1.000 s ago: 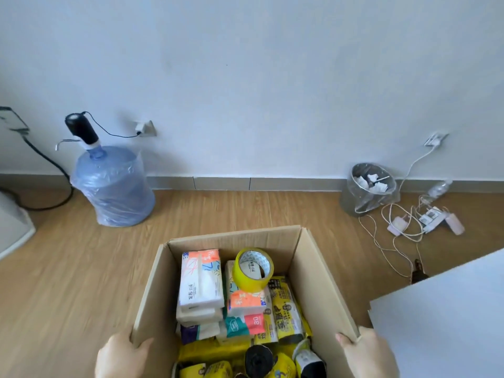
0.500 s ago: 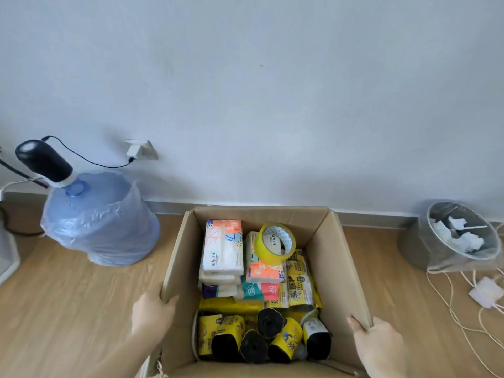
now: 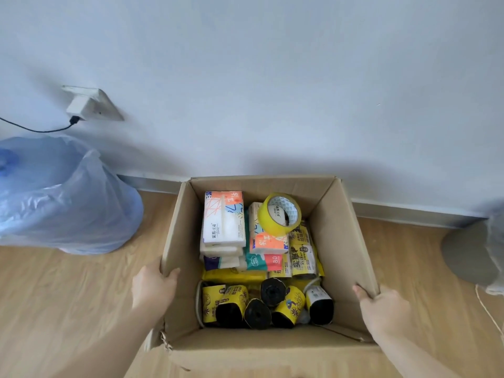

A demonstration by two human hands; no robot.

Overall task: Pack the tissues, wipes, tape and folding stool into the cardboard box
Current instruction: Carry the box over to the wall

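An open cardboard box (image 3: 339,241) stands on the wooden floor close to the wall. Inside lie stacked tissue packs (image 3: 223,222), a teal and red wipes pack (image 3: 263,261), a yellow tape roll (image 3: 279,214) resting on top, and several yellow-and-black rolls (image 3: 261,304) at the near end. My left hand (image 3: 152,287) grips the box's left wall, thumb inside. My right hand (image 3: 381,306) grips the right wall at its near corner. No folding stool shows.
A blue water jug in a plastic bag (image 3: 60,195) stands left of the box. A wall socket with a plugged charger (image 3: 84,105) is above it. A grey bin (image 3: 474,252) sits at the right edge, with a white cable beside it.
The box has moved forward toward the wall, between the jug and the bin, with both hands holding its side walls. The view now looks down closer onto it.
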